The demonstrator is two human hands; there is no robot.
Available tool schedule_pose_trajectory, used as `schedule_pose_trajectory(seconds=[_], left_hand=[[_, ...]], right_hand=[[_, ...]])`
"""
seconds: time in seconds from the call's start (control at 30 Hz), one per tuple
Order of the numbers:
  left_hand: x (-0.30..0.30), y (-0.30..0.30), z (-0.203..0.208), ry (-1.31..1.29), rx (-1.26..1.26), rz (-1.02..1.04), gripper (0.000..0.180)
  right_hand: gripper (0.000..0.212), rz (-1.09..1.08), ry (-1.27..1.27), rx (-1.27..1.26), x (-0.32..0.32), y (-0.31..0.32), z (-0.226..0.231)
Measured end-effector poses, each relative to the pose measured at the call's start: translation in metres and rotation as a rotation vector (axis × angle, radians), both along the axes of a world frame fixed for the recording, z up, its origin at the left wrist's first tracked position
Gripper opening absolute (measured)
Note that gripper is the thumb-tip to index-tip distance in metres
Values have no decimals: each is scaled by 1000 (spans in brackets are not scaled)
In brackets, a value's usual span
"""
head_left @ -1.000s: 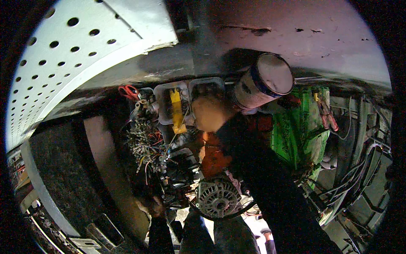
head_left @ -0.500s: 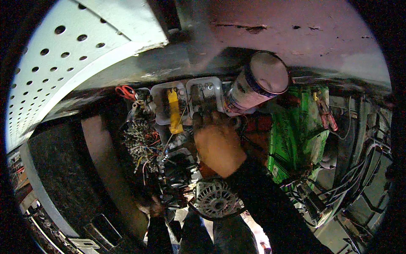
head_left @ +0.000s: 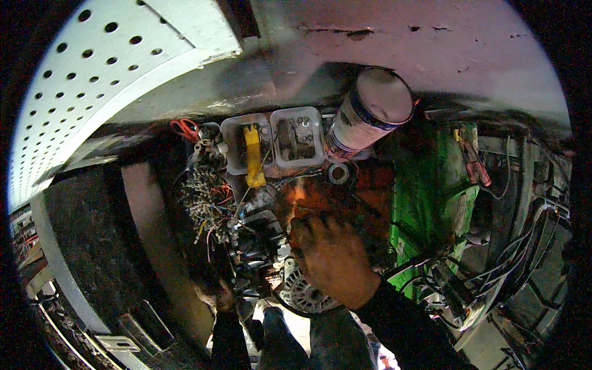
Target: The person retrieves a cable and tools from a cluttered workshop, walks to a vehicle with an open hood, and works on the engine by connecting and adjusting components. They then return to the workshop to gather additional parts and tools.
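My right hand is over a round, vented metal alternator and covers part of it. Its fingers are bent downward and their tips are out of sight, so whatever they hold is hidden. Low on the left, my left hand is in shadow beside dark parts, its fingers hard to make out. Black and metal parts lie between the hands. Beyond them, a tangled bundle of wires with connectors sits to the left, and a small ring lies on the dark reddish surface ahead.
Two clear plastic tubs stand at the back, holding small hardware. A yellow strip leans in the left one. Nearby are a large can, red-handled tool, green case, red-handled pliers and loose cables.
My right hand has drawn back from the right-hand tub toward me, over the alternator. The tub's contents and the small ring now show. My left hand stays about where it was.
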State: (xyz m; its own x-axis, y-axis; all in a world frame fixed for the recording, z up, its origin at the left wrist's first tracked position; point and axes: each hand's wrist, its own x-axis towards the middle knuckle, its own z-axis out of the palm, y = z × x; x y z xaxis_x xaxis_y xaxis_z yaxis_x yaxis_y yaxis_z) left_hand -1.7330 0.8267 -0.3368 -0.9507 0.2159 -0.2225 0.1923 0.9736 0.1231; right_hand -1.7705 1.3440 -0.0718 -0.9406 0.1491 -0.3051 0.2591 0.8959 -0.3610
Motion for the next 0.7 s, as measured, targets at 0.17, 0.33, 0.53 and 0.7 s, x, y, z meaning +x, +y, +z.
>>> schedule_pose_trajectory(seconds=[0.17,0.33,0.53,0.7], left_hand=[[-30,43,17,401,113,-26,81],[-41,67,24,414,168,-14,82],[-38,70,23,452,185,-24,82],[-37,72,18,484,205,-33,83]], right_hand=[[45,-26,-55,57,9,-2,-3],[49,-82,72,96,3,5,-4],[47,-30,35,28,0,4,4],[44,10,120,-18,3,-7,15]])
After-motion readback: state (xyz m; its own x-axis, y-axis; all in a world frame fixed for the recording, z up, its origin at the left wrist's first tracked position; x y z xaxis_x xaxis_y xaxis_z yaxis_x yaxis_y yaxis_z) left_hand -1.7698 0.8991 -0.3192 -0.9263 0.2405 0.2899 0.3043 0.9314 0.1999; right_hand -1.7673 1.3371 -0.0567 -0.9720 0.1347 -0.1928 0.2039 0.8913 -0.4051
